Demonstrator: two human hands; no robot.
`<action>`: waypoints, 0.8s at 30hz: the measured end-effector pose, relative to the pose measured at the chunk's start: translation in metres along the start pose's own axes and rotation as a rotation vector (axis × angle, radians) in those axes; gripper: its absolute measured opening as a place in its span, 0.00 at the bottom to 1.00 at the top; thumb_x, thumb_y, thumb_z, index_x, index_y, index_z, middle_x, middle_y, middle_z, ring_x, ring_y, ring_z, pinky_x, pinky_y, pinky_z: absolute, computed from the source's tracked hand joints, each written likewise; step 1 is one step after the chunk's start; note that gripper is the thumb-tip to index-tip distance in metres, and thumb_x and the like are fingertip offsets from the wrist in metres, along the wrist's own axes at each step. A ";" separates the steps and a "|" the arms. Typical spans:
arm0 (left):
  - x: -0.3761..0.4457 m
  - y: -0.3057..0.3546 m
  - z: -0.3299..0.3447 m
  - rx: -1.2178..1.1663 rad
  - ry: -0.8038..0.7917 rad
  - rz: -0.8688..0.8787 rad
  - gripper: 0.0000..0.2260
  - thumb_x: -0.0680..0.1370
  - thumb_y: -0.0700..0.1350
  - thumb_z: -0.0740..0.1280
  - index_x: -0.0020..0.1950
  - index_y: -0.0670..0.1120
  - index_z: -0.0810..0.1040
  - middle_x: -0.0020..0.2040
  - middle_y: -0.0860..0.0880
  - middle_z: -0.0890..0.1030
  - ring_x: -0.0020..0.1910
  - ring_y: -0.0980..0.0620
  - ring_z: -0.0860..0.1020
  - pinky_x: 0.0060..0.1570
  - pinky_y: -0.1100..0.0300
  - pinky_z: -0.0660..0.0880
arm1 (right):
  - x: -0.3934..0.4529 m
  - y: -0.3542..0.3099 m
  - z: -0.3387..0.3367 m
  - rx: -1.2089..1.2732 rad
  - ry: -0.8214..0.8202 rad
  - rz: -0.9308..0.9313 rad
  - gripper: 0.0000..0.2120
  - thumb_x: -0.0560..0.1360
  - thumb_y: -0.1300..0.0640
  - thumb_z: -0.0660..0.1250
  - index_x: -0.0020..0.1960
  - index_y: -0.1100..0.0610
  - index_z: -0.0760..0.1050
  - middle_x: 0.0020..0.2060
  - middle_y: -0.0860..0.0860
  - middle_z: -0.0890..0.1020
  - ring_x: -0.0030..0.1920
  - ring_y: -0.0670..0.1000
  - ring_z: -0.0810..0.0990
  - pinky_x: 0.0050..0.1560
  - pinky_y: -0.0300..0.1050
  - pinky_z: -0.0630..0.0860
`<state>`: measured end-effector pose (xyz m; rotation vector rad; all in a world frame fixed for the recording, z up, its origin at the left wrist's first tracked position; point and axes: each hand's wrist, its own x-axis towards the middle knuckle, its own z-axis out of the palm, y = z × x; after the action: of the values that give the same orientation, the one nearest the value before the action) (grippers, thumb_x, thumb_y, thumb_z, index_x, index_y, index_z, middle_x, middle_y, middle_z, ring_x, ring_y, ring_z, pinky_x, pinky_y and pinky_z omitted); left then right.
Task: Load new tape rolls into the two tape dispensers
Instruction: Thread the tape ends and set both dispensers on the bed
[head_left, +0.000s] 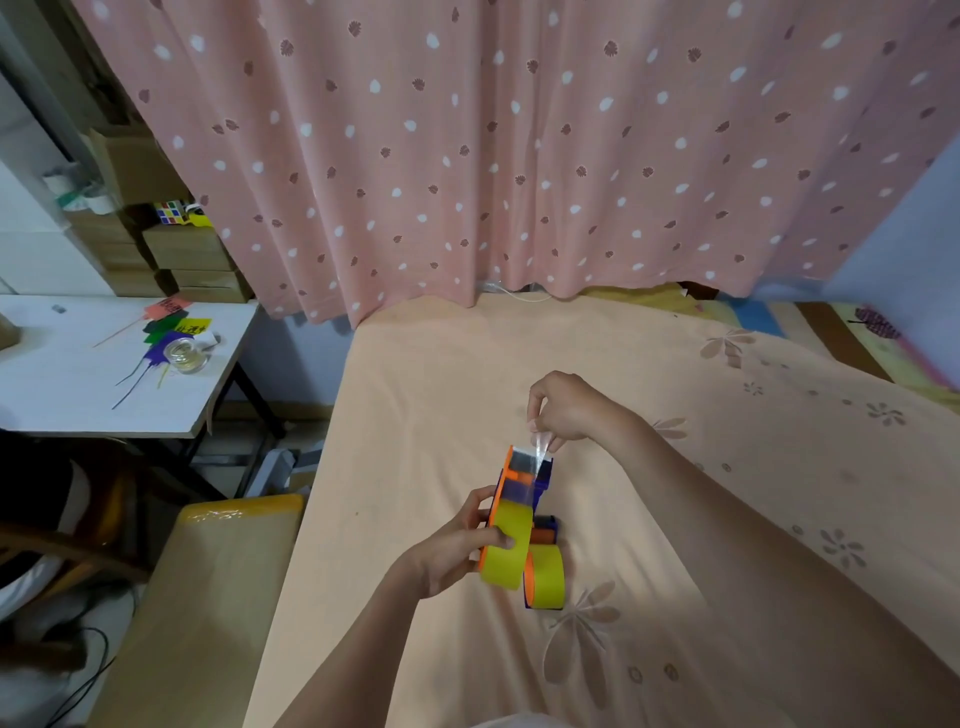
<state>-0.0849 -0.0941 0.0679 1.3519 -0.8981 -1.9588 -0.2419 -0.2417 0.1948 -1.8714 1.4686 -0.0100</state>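
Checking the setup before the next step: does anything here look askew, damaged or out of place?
Nothing stands out. The left hand holds one loaded dispenser, the right hand pulls its tape end, and the second dispenser lies on the bed.

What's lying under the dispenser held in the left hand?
A second dispenser with a yellow tape roll lies on the bedsheet, just below the held dispenser. Its front end is covered.

Left hand (457, 540) around orange tape dispenser (511, 512), right hand (563, 410) pinching its clear tape end (540, 441) above the bedsheet (415, 405).
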 end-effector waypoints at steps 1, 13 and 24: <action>0.000 0.000 -0.001 -0.016 -0.005 -0.001 0.37 0.64 0.44 0.74 0.71 0.60 0.68 0.69 0.41 0.74 0.63 0.45 0.78 0.59 0.46 0.77 | 0.001 -0.001 -0.001 -0.018 0.006 -0.014 0.10 0.77 0.65 0.69 0.38 0.56 0.75 0.41 0.58 0.84 0.31 0.54 0.85 0.31 0.40 0.79; -0.007 0.000 -0.009 -0.113 -0.115 -0.004 0.36 0.68 0.41 0.68 0.76 0.50 0.65 0.66 0.42 0.77 0.59 0.42 0.78 0.54 0.50 0.77 | 0.007 0.004 -0.007 0.081 -0.095 -0.090 0.06 0.77 0.67 0.69 0.42 0.62 0.77 0.41 0.63 0.85 0.38 0.61 0.87 0.43 0.51 0.85; -0.007 -0.008 -0.020 -0.182 -0.232 -0.056 0.37 0.68 0.42 0.71 0.77 0.48 0.65 0.65 0.45 0.79 0.59 0.43 0.79 0.55 0.48 0.75 | 0.013 0.039 -0.012 0.402 -0.115 0.103 0.04 0.77 0.69 0.69 0.44 0.64 0.77 0.38 0.62 0.85 0.35 0.56 0.87 0.42 0.49 0.85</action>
<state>-0.0643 -0.0881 0.0599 1.0736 -0.7691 -2.2146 -0.2749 -0.2617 0.1769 -1.4487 1.3652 -0.1369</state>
